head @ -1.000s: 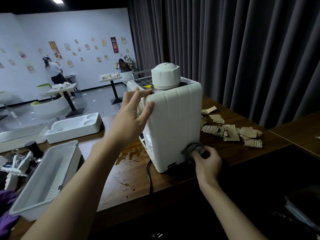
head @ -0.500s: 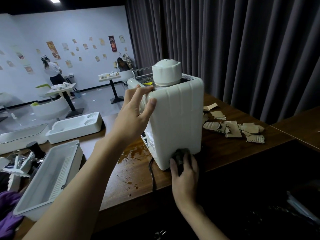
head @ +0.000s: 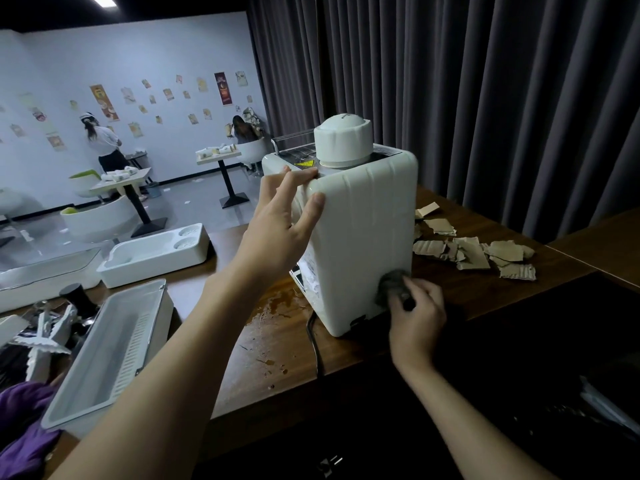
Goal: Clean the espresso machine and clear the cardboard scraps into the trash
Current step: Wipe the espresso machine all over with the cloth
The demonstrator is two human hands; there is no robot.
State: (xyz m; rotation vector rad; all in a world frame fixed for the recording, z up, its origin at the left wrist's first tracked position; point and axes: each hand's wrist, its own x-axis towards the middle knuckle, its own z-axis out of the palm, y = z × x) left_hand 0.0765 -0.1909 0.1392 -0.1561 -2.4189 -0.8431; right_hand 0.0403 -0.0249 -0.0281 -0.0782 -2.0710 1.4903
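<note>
Item: my left hand (head: 280, 223), fingers flat, bracing machine (head: 363, 237) near counter (head: 277, 341) edge; right hand (head: 415, 306) gripping cloth (head: 393, 285). Rub firmly, short strokes.

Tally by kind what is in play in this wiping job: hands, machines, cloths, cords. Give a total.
hands: 2, the left hand and the right hand
espresso machine: 1
dark cloth: 1
power cord: 1
Total: 5
</note>
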